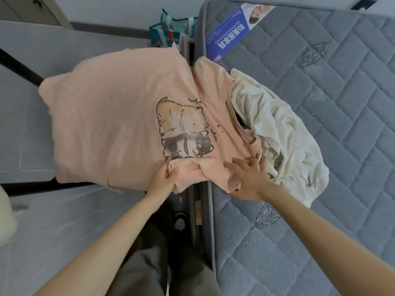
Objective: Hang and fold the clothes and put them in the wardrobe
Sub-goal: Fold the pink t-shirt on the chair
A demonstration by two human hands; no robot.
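A peach T-shirt [119, 116] with a cartoon print of two dogs [183, 129] is spread front-up. Its collar end lies on the edge of a grey quilted mattress [320, 103], and its body stretches leftward off the mattress, held up over the tiled floor [53, 221]. The left hand [163, 180] grips a bunched fold of the shirt's near edge, fingers curled round the fabric just below the print. The right hand [248, 180] is beside it, a little apart, with its fingers spread and relaxed and lying on the shirt's near shoulder at the mattress edge; it clasps nothing.

A crumpled cream garment [277, 129] lies on the mattress, touching the shirt's collar side and partly tucked under it. Farther up the mattress a blue printed label [230, 33] is fixed to the cover. A teal shopping bag [171, 28] stands on the floor beyond the shirt, next to the mattress corner. At the bottom, the person's grey trousers [149, 263] and a dark shoe [180, 221] show between the forearms.
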